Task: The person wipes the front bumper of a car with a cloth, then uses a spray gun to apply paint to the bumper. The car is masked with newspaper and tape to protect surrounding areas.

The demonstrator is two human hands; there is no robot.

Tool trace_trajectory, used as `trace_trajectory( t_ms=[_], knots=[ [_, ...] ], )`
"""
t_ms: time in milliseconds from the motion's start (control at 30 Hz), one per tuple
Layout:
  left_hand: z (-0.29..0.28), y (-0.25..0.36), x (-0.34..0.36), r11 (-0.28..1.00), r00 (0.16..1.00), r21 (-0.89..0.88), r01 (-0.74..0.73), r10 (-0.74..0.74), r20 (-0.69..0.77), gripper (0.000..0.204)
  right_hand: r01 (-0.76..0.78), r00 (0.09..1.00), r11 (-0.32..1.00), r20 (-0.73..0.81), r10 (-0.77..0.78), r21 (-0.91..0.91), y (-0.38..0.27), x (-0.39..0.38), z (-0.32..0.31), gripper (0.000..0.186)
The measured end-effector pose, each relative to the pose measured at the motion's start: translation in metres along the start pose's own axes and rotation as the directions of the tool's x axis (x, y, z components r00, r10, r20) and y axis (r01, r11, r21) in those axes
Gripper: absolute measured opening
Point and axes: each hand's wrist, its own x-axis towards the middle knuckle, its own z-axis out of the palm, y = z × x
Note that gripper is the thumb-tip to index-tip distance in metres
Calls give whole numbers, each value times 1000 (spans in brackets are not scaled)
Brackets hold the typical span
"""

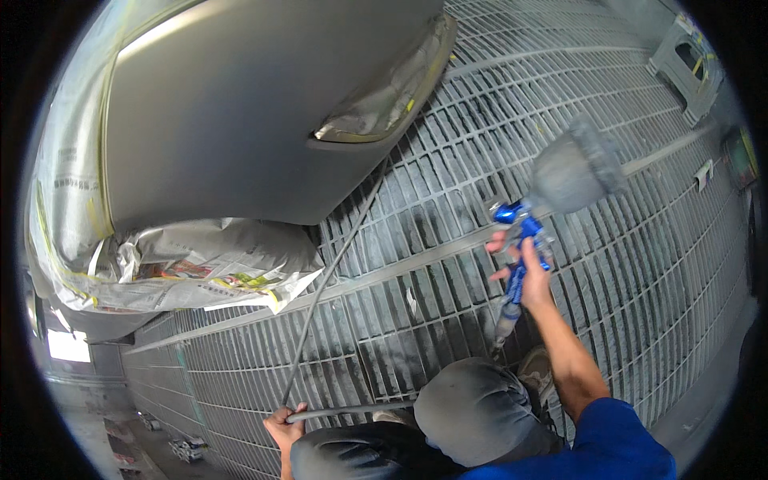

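My right hand (524, 272) grips a blue and silver spray gun (524, 240) with a grey, paint-dusted cup (576, 164) on top. At the lower middle my left hand (284, 428) is closed on a grey hose (360, 410), which bends there and runs up beneath a car's body. The car's matt grey panel (224, 104) fills the upper left, with a masked lamp (376, 88) at its right edge. Taped masking sheet (200, 264) wraps the wheel area and the left side. My bent knees are at the bottom, below the gun.
A metal grate floor (640, 264) spreads under me and the car. A grey plastic stool (688, 68) stands at the upper right, with a dark object (740, 156) below it at the rim. Small objects (188, 448) lie on the floor at the lower left, near a bright opening (68, 346).
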Motion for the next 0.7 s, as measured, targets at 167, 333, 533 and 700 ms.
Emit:
trace_trajectory(
  t_ms=[167, 333, 533, 700],
  knots=[
    [-12, 36, 11, 998, 999, 42, -45, 45, 12, 49, -162, 972, 987, 176, 159, 4, 39, -19, 14, 45],
    [-19, 71, 11, 995, 999, -98, -25, 28, 26, 49, -187, 975, 970, 153, 163, 157, 48, -14, 18, 33],
    [-14, 77, 21, 998, 992, 50, -25, 18, 127, 49, -159, 975, 985, 169, 146, 65, 38, -3, 12, 35],
    [-10, 69, 26, 999, 993, -12, -33, 35, 115, 48, -135, 980, 989, 156, 124, 59, 32, -1, 12, 36]
  ],
)
